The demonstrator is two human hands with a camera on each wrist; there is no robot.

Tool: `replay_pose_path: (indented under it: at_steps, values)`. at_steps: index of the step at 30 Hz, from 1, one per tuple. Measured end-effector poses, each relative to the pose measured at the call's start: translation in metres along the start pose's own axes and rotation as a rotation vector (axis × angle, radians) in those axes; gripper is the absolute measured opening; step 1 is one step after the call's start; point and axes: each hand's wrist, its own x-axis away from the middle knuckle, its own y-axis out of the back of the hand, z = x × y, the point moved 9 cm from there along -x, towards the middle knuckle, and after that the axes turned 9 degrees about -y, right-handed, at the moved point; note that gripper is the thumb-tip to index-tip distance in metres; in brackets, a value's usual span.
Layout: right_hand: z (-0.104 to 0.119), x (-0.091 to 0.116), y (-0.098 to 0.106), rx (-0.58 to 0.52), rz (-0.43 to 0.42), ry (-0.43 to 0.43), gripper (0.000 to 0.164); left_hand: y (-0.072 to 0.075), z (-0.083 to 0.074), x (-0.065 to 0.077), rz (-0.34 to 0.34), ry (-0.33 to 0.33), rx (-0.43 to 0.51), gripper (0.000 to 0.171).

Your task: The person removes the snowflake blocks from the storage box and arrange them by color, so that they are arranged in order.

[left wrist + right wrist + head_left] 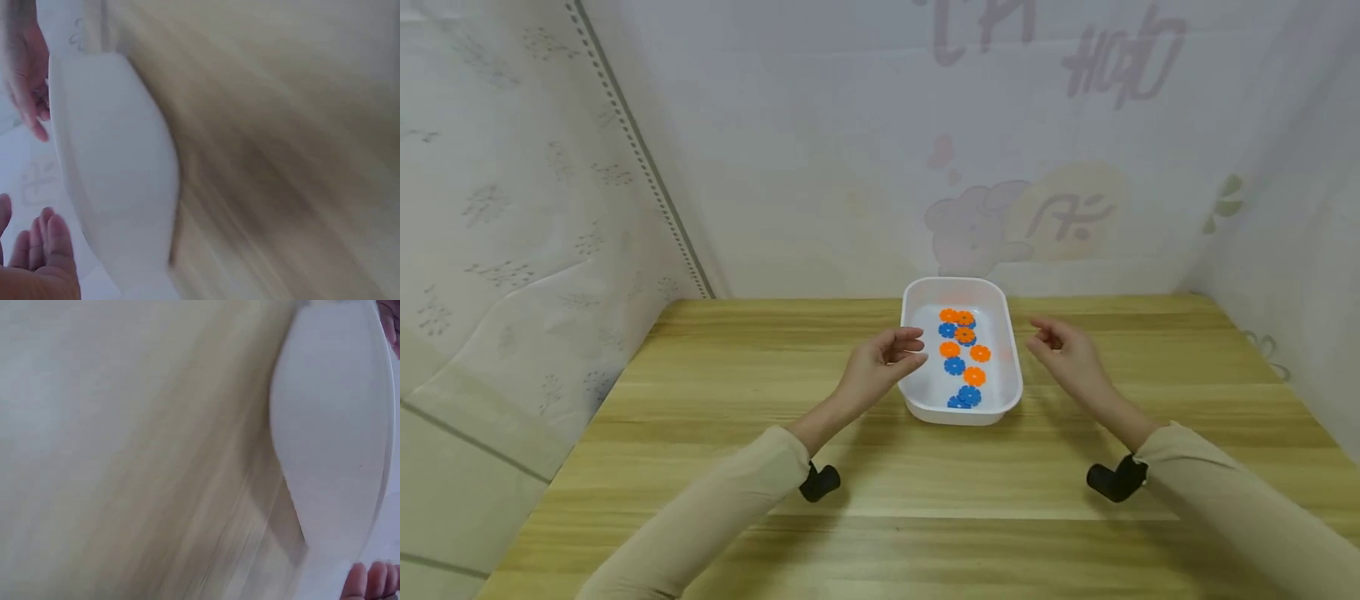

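Observation:
A white plastic tub (927,398) stands on the wooden table, with several orange flower-shaped discs (974,377) and blue flower-shaped discs (954,366) lying on its floor. My left hand (883,360) hovers by the tub's left rim, fingertips over the edge, fingers loosely bent and holding nothing. On the other side, my right hand (1067,354) is a little apart from the right rim, its fingers relaxed with nothing in them. The left wrist view shows the tub's outer wall (119,169) beside the left fingers (59,244). In the right wrist view, the right fingertips (375,579) appear near the tub's end.
The wooden table (737,367) reaches back to a pale printed cloth (820,167) hanging behind it. More cloth hangs at the left and right. Black wrist cameras (823,483) sit under both cuffs.

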Motion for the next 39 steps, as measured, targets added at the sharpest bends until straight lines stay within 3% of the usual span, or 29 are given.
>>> replay_pose_path:
  at_steps: [5,9,14,26,39]
  values:
    - [-0.017,-0.014,-0.023,-0.110,0.118,-0.216,0.052,-0.025,0.007,-0.016,0.067,0.070,-0.008,0.036]
    - [-0.018,-0.018,-0.036,-0.146,0.120,-0.267,0.053,-0.039,0.009,-0.024,0.103,0.088,-0.060,0.034]
    - [-0.020,-0.019,-0.043,-0.155,0.102,-0.315,0.053,-0.047,0.012,-0.029,0.116,0.108,-0.118,0.033]
    - [-0.024,-0.019,-0.049,-0.159,0.079,-0.326,0.050,-0.050,0.019,-0.029,0.111,0.167,-0.134,0.034]
    - [-0.020,-0.016,-0.055,-0.166,0.031,-0.305,0.047,-0.061,0.040,-0.027,0.151,0.309,-0.207,0.032]
